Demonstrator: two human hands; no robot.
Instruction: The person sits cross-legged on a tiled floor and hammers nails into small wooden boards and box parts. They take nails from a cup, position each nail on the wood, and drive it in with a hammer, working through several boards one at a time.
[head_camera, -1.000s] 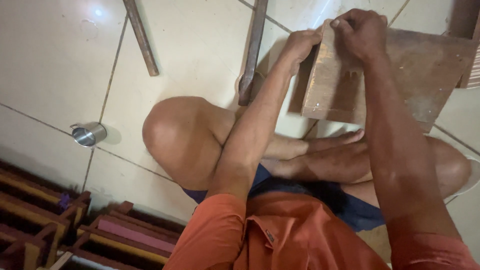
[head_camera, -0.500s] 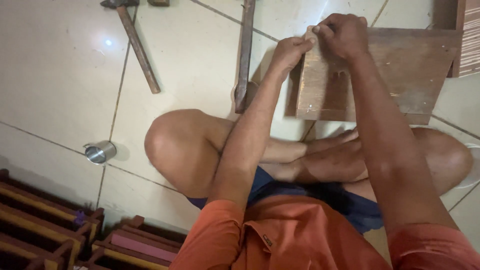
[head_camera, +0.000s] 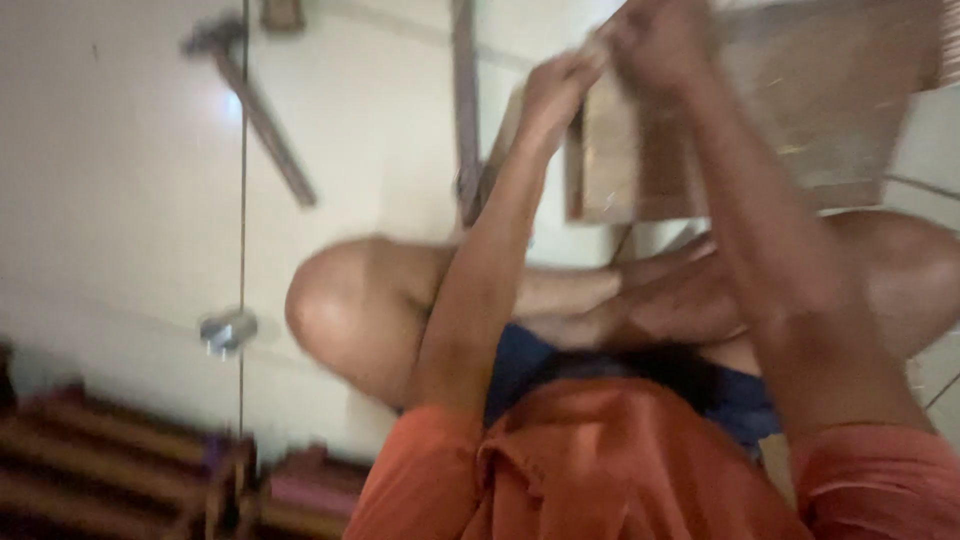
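Fingers of the left hand (head_camera: 555, 90) and right hand (head_camera: 655, 40) pinch the top edge of a brown wooden board (head_camera: 760, 130) standing on the tiled floor (head_camera: 120, 150). A hammer (head_camera: 255, 110), wooden strip (head_camera: 465, 100) and metal can (head_camera: 228, 330) lie nearby, blurred.

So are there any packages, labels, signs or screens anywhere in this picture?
None that can be made out in this blurred view; no label, sign or screen shows.
Small metal can: on the tiled floor at the left, round, silvery, no visible label.
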